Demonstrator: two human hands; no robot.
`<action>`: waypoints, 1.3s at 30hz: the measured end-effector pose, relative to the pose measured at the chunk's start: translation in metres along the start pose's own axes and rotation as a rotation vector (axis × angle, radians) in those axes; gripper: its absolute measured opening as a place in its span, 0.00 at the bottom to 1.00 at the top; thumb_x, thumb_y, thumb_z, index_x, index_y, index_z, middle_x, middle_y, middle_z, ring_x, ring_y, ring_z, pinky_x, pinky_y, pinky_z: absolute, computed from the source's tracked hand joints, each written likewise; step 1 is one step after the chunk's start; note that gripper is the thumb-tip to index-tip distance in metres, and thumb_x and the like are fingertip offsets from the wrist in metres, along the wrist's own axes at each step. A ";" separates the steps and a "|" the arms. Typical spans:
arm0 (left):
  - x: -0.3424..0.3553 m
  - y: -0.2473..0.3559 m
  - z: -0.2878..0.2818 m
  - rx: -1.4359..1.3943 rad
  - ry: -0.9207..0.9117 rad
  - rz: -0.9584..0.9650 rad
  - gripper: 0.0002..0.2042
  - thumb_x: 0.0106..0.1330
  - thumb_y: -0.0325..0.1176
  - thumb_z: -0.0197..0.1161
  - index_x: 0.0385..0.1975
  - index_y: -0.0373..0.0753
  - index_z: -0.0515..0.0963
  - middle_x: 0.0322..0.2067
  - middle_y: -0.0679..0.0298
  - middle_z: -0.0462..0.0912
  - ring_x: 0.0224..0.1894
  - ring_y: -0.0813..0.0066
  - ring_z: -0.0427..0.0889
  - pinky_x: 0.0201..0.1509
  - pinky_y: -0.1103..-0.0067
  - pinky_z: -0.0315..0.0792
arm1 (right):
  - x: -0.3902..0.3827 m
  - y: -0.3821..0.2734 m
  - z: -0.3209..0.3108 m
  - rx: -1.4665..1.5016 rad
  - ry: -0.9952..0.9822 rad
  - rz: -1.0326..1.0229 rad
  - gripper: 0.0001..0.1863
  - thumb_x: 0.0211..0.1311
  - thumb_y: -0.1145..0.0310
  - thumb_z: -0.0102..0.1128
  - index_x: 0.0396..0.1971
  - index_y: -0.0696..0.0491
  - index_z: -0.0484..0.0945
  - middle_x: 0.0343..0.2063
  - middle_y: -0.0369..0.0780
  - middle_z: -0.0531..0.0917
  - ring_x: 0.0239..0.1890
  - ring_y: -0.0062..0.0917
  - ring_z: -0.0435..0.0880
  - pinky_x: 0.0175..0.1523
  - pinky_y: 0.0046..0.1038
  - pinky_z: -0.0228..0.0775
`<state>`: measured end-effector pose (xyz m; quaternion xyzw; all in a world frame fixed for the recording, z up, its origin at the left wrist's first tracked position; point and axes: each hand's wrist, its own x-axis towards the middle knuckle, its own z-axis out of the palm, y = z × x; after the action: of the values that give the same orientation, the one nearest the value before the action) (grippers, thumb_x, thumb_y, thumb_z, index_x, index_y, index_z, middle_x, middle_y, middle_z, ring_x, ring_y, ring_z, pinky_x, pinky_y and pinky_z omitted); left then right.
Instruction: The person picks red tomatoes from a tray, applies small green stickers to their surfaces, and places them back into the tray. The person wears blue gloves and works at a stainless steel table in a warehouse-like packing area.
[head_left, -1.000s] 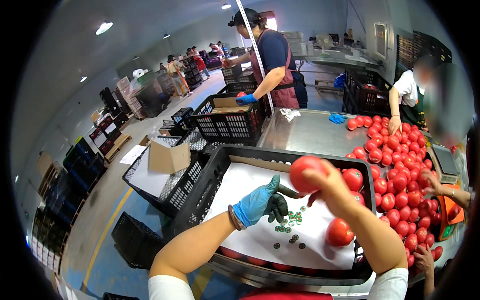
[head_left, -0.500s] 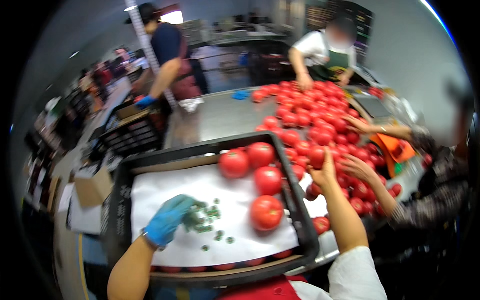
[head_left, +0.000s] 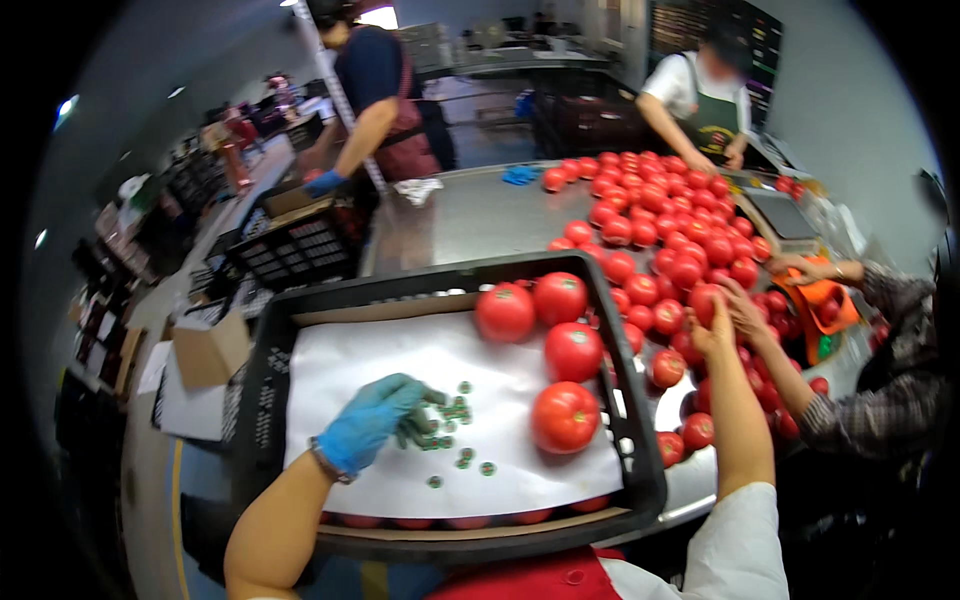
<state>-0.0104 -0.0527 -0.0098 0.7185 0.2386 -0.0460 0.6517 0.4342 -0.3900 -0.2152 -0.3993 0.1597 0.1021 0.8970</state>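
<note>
My left hand [head_left: 372, 420], in a blue glove darkened at the fingertips, hovers over a cluster of small round green stickers [head_left: 456, 411]. Its fingers are bent and apart, with nothing visible in them. The stickers lie on white paper [head_left: 390, 350] inside a black plastic crate [head_left: 262, 430]. Four-sided walls enclose several large red tomatoes [head_left: 566, 417] along the paper's right side. Beyond the crate's right wall, my bare right hand [head_left: 716, 338] grips a red tomato [head_left: 706, 303] at the edge of a big tomato pile [head_left: 690, 235].
More tomatoes show below the paper's near edge. A co-worker's hands [head_left: 745, 312] reach into the pile beside my right hand. Another person [head_left: 700, 100] stands behind it. At far left, someone in blue gloves handles another black crate [head_left: 300, 245]. A blue glove [head_left: 521, 175] lies on the metal table [head_left: 465, 220].
The whole view has shifted, so the crate and pile appear farther right. My right hand still grips a tomato among the pile; my left hand stays over the stickers.
</note>
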 end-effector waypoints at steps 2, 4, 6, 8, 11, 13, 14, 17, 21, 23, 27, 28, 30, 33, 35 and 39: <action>0.005 -0.011 0.001 -0.041 0.015 0.078 0.17 0.72 0.43 0.47 0.43 0.36 0.76 0.25 0.65 0.80 0.24 0.80 0.78 0.24 0.88 0.69 | 0.044 -0.005 -0.025 0.197 -0.103 -0.036 0.23 0.60 0.60 0.60 0.50 0.57 0.67 0.37 0.47 0.78 0.37 0.39 0.78 0.41 0.34 0.77; 0.014 -0.002 0.006 -0.008 -0.076 0.064 0.16 0.72 0.43 0.47 0.44 0.37 0.76 0.27 0.66 0.80 0.25 0.82 0.78 0.24 0.88 0.68 | 0.091 -0.039 -0.080 0.188 -0.258 -0.074 0.20 0.63 0.60 0.55 0.47 0.60 0.69 0.40 0.47 0.78 0.40 0.36 0.79 0.49 0.32 0.76; 0.021 -0.002 0.006 0.043 -0.049 -0.015 0.16 0.71 0.44 0.48 0.44 0.38 0.76 0.26 0.67 0.80 0.24 0.83 0.77 0.24 0.88 0.68 | 0.091 -0.047 -0.057 0.255 -0.251 0.068 0.23 0.63 0.59 0.56 0.49 0.62 0.68 0.42 0.46 0.78 0.44 0.36 0.79 0.48 0.31 0.76; 0.007 -0.004 0.001 0.088 0.011 -0.023 0.17 0.71 0.45 0.49 0.44 0.39 0.76 0.26 0.67 0.79 0.24 0.83 0.77 0.24 0.88 0.68 | -0.010 -0.031 0.054 0.021 -0.268 0.110 0.26 0.62 0.58 0.58 0.52 0.61 0.66 0.43 0.45 0.79 0.48 0.35 0.79 0.47 0.29 0.77; 0.022 -0.021 0.008 0.103 0.036 0.115 0.16 0.66 0.44 0.57 0.43 0.38 0.74 0.25 0.66 0.79 0.24 0.83 0.76 0.25 0.85 0.71 | -0.118 -0.041 0.125 -0.160 -0.666 0.010 0.18 0.64 0.60 0.56 0.49 0.55 0.72 0.41 0.40 0.79 0.44 0.26 0.81 0.38 0.21 0.75; 0.019 -0.012 0.019 0.211 0.059 0.160 0.17 0.63 0.42 0.61 0.44 0.37 0.72 0.22 0.67 0.78 0.23 0.83 0.74 0.28 0.82 0.73 | -0.184 -0.030 0.165 -0.359 -0.826 -0.041 0.15 0.65 0.63 0.55 0.46 0.55 0.73 0.36 0.39 0.80 0.35 0.24 0.83 0.31 0.20 0.74; 0.018 -0.010 0.025 0.216 0.009 0.230 0.19 0.62 0.43 0.62 0.48 0.38 0.71 0.28 0.63 0.78 0.22 0.79 0.74 0.34 0.81 0.74 | -0.208 -0.025 0.178 -0.462 -0.889 -0.057 0.13 0.65 0.64 0.54 0.45 0.55 0.74 0.34 0.38 0.80 0.31 0.24 0.83 0.27 0.20 0.73; 0.016 -0.006 0.052 0.604 0.043 0.513 0.26 0.58 0.42 0.63 0.56 0.41 0.67 0.43 0.55 0.73 0.38 0.66 0.77 0.45 0.73 0.74 | -0.270 -0.004 0.212 -0.652 -1.016 -0.077 0.11 0.64 0.67 0.55 0.41 0.58 0.75 0.33 0.39 0.81 0.29 0.20 0.82 0.29 0.18 0.72; 0.031 0.001 0.104 0.895 -0.009 0.831 0.34 0.55 0.50 0.60 0.60 0.42 0.61 0.48 0.49 0.68 0.45 0.50 0.76 0.50 0.63 0.71 | -0.319 0.018 0.247 -0.779 -1.296 -0.116 0.10 0.63 0.67 0.56 0.38 0.60 0.77 0.30 0.37 0.81 0.30 0.17 0.81 0.32 0.16 0.69; 0.039 -0.006 0.115 0.936 0.081 1.014 0.36 0.50 0.45 0.64 0.60 0.42 0.61 0.51 0.48 0.67 0.48 0.49 0.74 0.50 0.63 0.71 | -0.343 0.038 0.255 -0.777 -1.395 -0.148 0.09 0.63 0.70 0.56 0.37 0.60 0.77 0.30 0.37 0.82 0.29 0.18 0.81 0.31 0.17 0.70; 0.037 0.010 0.126 0.893 -0.068 0.739 0.26 0.46 0.42 0.64 0.49 0.43 0.71 0.44 0.52 0.76 0.45 0.52 0.77 0.48 0.66 0.72 | -0.349 0.064 0.252 -1.002 -1.550 -0.639 0.06 0.60 0.71 0.60 0.33 0.58 0.79 0.27 0.40 0.79 0.28 0.23 0.80 0.33 0.23 0.71; 0.041 0.013 0.128 0.888 -0.100 0.669 0.22 0.47 0.42 0.62 0.44 0.44 0.75 0.42 0.54 0.79 0.44 0.54 0.78 0.48 0.67 0.72 | -0.338 0.066 0.246 -1.019 -1.570 -0.707 0.06 0.58 0.73 0.61 0.33 0.58 0.79 0.27 0.42 0.79 0.28 0.27 0.80 0.32 0.25 0.72; 0.055 0.006 0.142 0.850 -0.047 0.668 0.13 0.48 0.37 0.61 0.34 0.43 0.77 0.37 0.55 0.81 0.39 0.54 0.79 0.41 0.67 0.74 | -0.318 0.076 0.240 -1.046 -1.603 -0.885 0.05 0.57 0.74 0.60 0.33 0.59 0.79 0.26 0.42 0.80 0.28 0.29 0.81 0.32 0.26 0.72; 0.063 -0.007 0.153 0.945 0.095 0.716 0.16 0.48 0.36 0.62 0.37 0.40 0.76 0.38 0.49 0.79 0.40 0.49 0.79 0.41 0.65 0.74 | -0.298 0.084 0.237 -1.132 -1.480 -0.674 0.04 0.58 0.76 0.59 0.32 0.60 0.79 0.22 0.41 0.80 0.23 0.24 0.80 0.30 0.23 0.72; 0.059 0.012 0.150 0.998 -0.143 0.479 0.39 0.35 0.39 0.72 0.53 0.35 0.65 0.49 0.42 0.71 0.47 0.50 0.77 0.47 0.65 0.74 | -0.294 0.079 0.238 -1.126 -1.419 -0.549 0.05 0.59 0.76 0.58 0.31 0.62 0.78 0.21 0.38 0.80 0.21 0.19 0.79 0.28 0.21 0.71; 0.022 0.030 0.119 1.014 -0.114 0.399 0.40 0.34 0.41 0.72 0.52 0.34 0.65 0.48 0.44 0.70 0.46 0.51 0.78 0.47 0.66 0.75 | -0.296 0.084 0.240 -0.996 -1.382 -0.322 0.07 0.62 0.74 0.55 0.31 0.62 0.76 0.19 0.36 0.77 0.19 0.16 0.75 0.26 0.17 0.68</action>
<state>0.0500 -0.1616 -0.0074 0.9702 0.0101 -0.0697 0.2317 0.1829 -0.1719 -0.0126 -0.6119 -0.5429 0.2518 0.5172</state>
